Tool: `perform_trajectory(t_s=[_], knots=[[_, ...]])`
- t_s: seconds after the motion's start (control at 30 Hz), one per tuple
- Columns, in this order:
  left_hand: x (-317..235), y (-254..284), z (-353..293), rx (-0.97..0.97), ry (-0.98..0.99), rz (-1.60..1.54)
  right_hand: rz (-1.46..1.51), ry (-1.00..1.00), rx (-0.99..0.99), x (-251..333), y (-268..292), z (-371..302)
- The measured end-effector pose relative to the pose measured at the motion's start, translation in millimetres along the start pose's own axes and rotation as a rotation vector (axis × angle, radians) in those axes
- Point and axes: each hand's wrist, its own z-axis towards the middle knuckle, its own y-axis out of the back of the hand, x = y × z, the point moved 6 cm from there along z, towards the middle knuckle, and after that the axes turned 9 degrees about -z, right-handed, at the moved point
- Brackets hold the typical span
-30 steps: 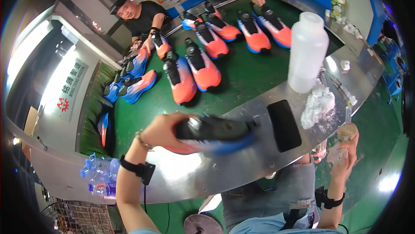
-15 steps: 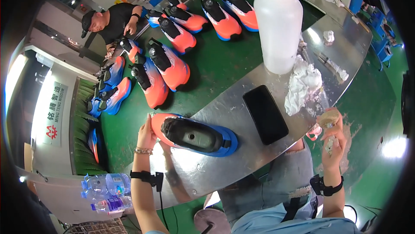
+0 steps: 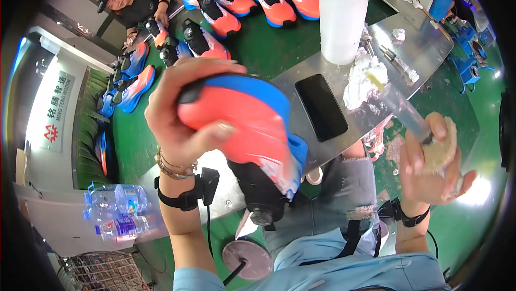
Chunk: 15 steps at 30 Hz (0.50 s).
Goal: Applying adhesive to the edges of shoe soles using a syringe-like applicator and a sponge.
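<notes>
My left hand (image 3: 171, 116) is wrapped round the toe of an orange and blue running shoe (image 3: 236, 121). The shoe is raised above the metal table and tipped on its side, a black last (image 3: 262, 197) showing from its opening. Off the table's right edge, my right hand (image 3: 424, 181) grips a clear syringe (image 3: 403, 111) whose yellowish tip points up and left toward crumpled white tissue (image 3: 365, 78). The same hand also holds a beige pad (image 3: 442, 151), blurred by motion. Its fingers partly hide both things.
A black phone (image 3: 321, 107) lies on the metal table near a large white bottle (image 3: 343, 19) and another syringe (image 3: 399, 61). Several similar shoes (image 3: 273, 3) stand on the green surface. Plastic water bottles (image 3: 115, 199) are at left. A co-worker (image 3: 137, 6) is at the far left.
My left hand has lifted the shoe off the table and turned it over sideways. My right hand has swung outward, and the syringe is now plainly visible in it.
</notes>
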Motion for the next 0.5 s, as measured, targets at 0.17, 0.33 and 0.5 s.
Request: perform_trajectory(t_s=[0.17,0.33,0.5], knots=[[-32,-28,15,0.085,-0.159,-0.018,0.335,-0.161,0.298,-3,-54,13],[-38,-39,15,0.265,-0.244,0.097,0.225,-0.208,0.156,-4,-56,14],[-32,-44,16,0.251,-0.227,0.06,0.33,-0.24,0.152,-16,-52,16]])
